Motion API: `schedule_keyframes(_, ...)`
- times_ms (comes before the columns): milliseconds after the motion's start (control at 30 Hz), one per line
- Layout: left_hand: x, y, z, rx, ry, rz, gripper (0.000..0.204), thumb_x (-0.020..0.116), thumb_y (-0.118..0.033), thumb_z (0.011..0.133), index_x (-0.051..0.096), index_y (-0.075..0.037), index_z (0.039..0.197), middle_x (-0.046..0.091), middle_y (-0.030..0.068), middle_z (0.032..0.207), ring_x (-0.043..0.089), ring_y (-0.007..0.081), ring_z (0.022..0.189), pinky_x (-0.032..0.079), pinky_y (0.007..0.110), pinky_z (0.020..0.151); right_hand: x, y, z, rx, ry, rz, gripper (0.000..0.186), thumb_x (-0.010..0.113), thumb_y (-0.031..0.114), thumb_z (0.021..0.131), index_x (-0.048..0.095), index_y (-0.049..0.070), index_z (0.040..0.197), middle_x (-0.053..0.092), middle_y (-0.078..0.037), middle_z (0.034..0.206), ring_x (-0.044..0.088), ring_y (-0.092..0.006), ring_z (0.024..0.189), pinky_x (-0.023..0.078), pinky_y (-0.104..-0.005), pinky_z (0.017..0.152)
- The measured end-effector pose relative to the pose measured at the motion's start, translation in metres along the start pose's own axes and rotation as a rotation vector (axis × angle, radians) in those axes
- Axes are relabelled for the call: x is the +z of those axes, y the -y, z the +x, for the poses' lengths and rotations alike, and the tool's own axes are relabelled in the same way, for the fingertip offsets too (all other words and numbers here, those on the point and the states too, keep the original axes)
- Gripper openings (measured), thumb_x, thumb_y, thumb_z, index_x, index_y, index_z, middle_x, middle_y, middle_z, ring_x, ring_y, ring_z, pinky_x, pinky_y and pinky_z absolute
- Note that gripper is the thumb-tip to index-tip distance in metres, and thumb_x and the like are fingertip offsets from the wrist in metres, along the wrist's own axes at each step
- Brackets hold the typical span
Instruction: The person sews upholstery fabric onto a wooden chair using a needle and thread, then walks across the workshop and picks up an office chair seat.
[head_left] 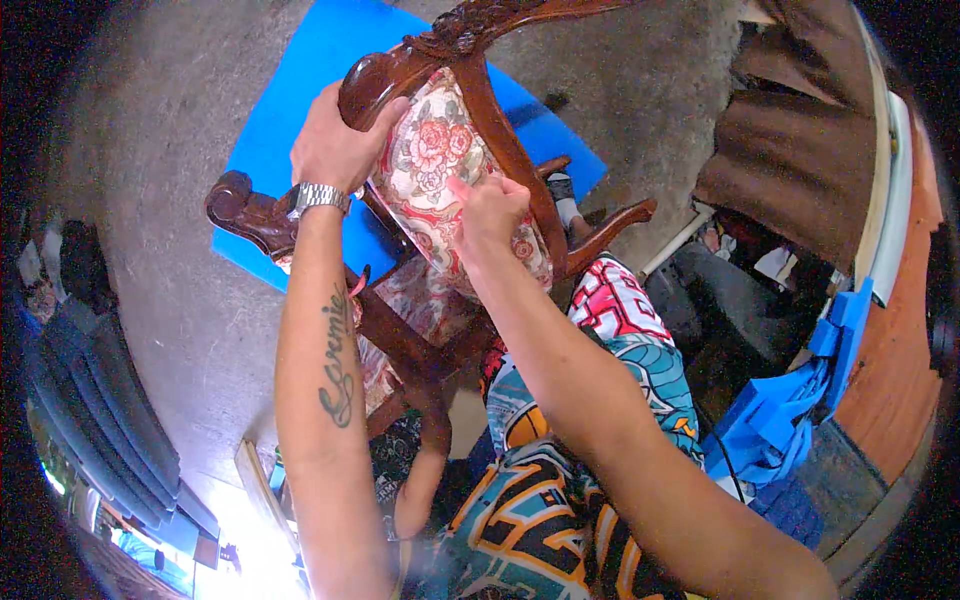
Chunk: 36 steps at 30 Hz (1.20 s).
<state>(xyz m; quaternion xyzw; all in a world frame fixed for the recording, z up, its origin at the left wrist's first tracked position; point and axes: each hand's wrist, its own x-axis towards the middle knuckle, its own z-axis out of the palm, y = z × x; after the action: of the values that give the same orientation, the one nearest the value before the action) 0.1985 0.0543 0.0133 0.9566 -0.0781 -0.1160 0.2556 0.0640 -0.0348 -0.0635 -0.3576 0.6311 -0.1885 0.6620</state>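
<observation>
A carved dark-wood chair with floral upholstery lies tipped in front of me. My left hand wraps round the rounded wooden edge at the upper left of its padded panel, thumb toward the fabric, a metal watch on the wrist. Against the lower middle of the cream and red floral fabric rests my right hand. Its fingers are curled and its thumb points up and left; whatever it may hold is hidden. A scrolled wooden arm end sticks out left of my watch.
Under the chair lies a blue sheet on the concrete floor. Another person's arm shows below the chair. Blue strips hang at the right, below brown material. Dark folded material stands at the left.
</observation>
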Motion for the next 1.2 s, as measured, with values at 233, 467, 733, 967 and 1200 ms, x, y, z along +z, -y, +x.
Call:
schedule_keyframes(233, 0.002, 0.002, -0.001, -0.012, 0.008, -0.003, 0.071, 0.066, -0.059, 0.067, 0.055, -0.010, 0.117, 0.059, 0.0130, 0.113, 0.058, 0.0279, 0.103, 0.045, 0.038, 0.088, 0.000, 0.010, -0.006, -0.095, 0.070, -0.023, 0.013, 0.049, 0.007, 0.088, 0.039, 0.001, 0.092, 0.048, -0.011, 0.084, 0.054, -0.0178, 0.072, 0.050, -0.0296, 0.055)
schedule_keyframes(467, 0.007, 0.005, 0.000, -0.018, 0.003, -0.001, 0.074, 0.066, -0.060, 0.067, 0.054, -0.008, 0.119, 0.060, 0.0124, 0.114, 0.058, 0.0277, 0.103, 0.045, 0.038, 0.088, -0.013, 0.036, -0.005, -0.071, 0.258, -0.224, 0.012, 0.052, 0.010, 0.089, 0.042, 0.004, 0.090, 0.052, -0.007, 0.062, 0.052, -0.0150, 0.049, 0.042, -0.0271, 0.046)
schedule_keyframes(733, 0.003, 0.001, -0.003, -0.033, 0.021, 0.010, 0.071, 0.068, -0.058, 0.067, 0.055, -0.008, 0.117, 0.061, 0.0131, 0.111, 0.059, 0.0274, 0.102, 0.046, 0.037, 0.088, -0.018, 0.057, 0.008, 0.138, 0.438, -0.277, 0.009, 0.049, 0.009, 0.089, 0.045, 0.002, 0.090, 0.050, -0.005, 0.058, 0.053, -0.0151, 0.048, 0.045, -0.0276, 0.047)
schedule_keyframes(967, 0.004, 0.002, -0.003, -0.007, -0.017, 0.005, 0.070, 0.067, -0.058, 0.068, 0.056, -0.008, 0.116, 0.061, 0.0128, 0.111, 0.058, 0.0271, 0.103, 0.046, 0.037, 0.088, -0.010, 0.055, -0.008, 0.195, 0.313, -0.196, 0.009, 0.048, 0.009, 0.090, 0.045, 0.001, 0.091, 0.051, -0.004, 0.061, 0.059, -0.0162, 0.054, 0.051, -0.0312, 0.050)
schedule_keyframes(1200, 0.006, 0.005, -0.003, -0.013, 0.014, -0.001, 0.071, 0.065, -0.060, 0.068, 0.056, -0.008, 0.116, 0.059, 0.0138, 0.113, 0.058, 0.0278, 0.103, 0.045, 0.037, 0.088, -0.017, 0.048, 0.001, 0.166, 0.297, -0.188, 0.008, 0.048, 0.007, 0.090, 0.044, 0.001, 0.091, 0.050, -0.005, 0.061, 0.053, -0.0145, 0.048, 0.051, -0.0312, 0.048)
